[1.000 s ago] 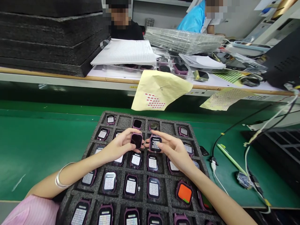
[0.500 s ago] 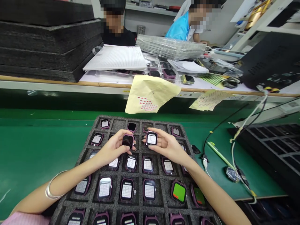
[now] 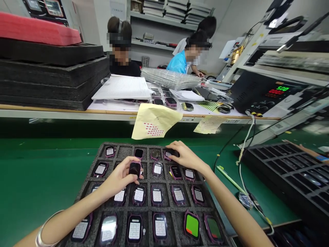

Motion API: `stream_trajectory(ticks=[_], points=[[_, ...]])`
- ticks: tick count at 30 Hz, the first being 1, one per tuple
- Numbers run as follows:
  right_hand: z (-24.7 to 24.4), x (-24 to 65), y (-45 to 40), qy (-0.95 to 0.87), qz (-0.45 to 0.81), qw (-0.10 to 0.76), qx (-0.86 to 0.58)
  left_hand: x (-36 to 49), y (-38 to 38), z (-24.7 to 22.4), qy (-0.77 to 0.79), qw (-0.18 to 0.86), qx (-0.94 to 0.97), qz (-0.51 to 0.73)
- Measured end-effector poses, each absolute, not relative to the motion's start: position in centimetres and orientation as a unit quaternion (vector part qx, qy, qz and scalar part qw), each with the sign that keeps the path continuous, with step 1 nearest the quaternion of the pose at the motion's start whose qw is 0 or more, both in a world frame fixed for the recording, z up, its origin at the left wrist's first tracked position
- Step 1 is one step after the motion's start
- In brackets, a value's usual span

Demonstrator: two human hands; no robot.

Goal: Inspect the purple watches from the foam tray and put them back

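Note:
My left hand (image 3: 122,175) pinches a smartwatch (image 3: 135,169) with a purple case and dark screen, held above the tray's second row. At the back right of the grey foam tray (image 3: 123,151), my right hand (image 3: 183,155) reaches down with its fingers closed around another purple smartwatch (image 3: 168,154) in a back-row compartment; the hand partly covers it. Most compartments hold similar watches, many with white grid screens, such as the watch (image 3: 135,228) near the front. One watch (image 3: 192,224) glows green with an orange patch. My left forearm hides some compartments.
Black foam trays (image 3: 51,72) are stacked at the left of the shelf, under a red foam block (image 3: 38,29). A power supply (image 3: 267,92) stands at the right. Cables (image 3: 241,161) hang beside another black tray (image 3: 282,171). Co-workers (image 3: 177,63) sit beyond the shelf.
My right hand has moved away from my left, carrying its watch to a back-row compartment. My left hand still holds the dark-screened watch. The camera view has tilted up and shifted right.

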State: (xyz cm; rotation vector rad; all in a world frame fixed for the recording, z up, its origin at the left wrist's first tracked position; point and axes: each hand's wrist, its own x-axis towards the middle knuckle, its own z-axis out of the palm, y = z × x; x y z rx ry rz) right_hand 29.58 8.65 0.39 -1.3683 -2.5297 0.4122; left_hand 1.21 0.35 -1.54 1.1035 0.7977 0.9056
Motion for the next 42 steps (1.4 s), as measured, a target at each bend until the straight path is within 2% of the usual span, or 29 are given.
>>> stream_trajectory(ticks=[8, 12, 19, 27, 30, 33, 38, 42], points=[[0.4, 28.6, 8.5, -0.871, 0.124, 0.082, -0.468, 1.4, 0.5, -2.8, 0.337, 0.682, 0.505, 0.407], [0.5, 27.2, 8.3, -0.862, 0.108, 0.108, -0.484, 1.7, 0.7, -2.9, 0.338, 0.675, 0.517, 0.404], [-2.7, 22.6, 8.5, -0.805, 0.136, 0.183, -0.548, 1.7, 0.6, -2.5, 0.388, 0.623, 0.545, 0.406], [-0.3, 22.6, 7.4, -0.750, 0.345, 0.314, -0.469, 1.1, 1.3, -3.0, 0.420, 0.554, 0.589, 0.412], [1.0, 22.0, 5.4, -0.654, 0.514, 0.353, -0.428, 0.9, 1.0, -2.5, 0.427, 0.499, 0.638, 0.402], [1.1, 21.8, 3.9, -0.509, 0.660, 0.350, -0.428, 0.9, 0.6, -2.1, 0.441, 0.453, 0.671, 0.388], [0.3, 22.7, 3.0, -0.416, 0.754, 0.334, -0.383, 0.9, 0.5, -2.0, 0.454, 0.435, 0.658, 0.414], [0.5, 23.3, 3.2, -0.451, 0.743, 0.348, -0.352, 1.0, 0.4, -1.9, 0.450, 0.440, 0.660, 0.410]])
